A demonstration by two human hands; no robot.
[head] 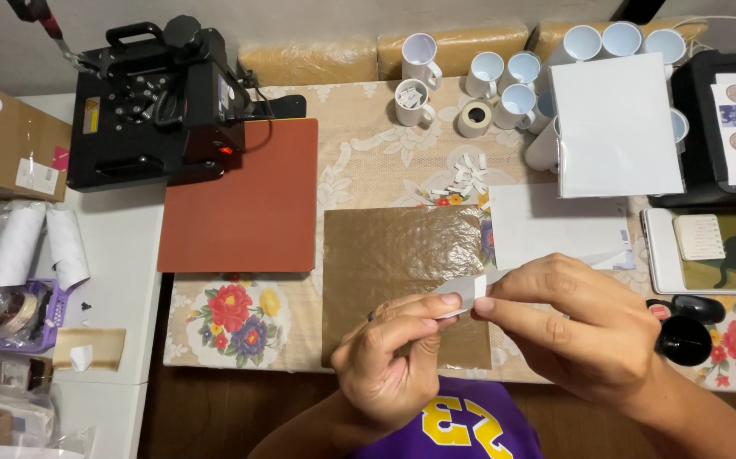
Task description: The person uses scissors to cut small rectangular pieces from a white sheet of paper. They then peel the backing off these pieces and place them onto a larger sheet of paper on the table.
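My left hand and my right hand meet above the near edge of the table, both pinching a small white strip of paper between thumb and fingers. The strip hangs over a crinkled brown sheet lying flat on the flowered tablecloth. Just behind the strip lies a white sheet of paper. A scatter of small white cut strips lies farther back.
A black heat press with a red-brown pad stands at the left. Several white mugs and a tape roll stand at the back. A white pad, printer, tablet and black mouse are on the right.
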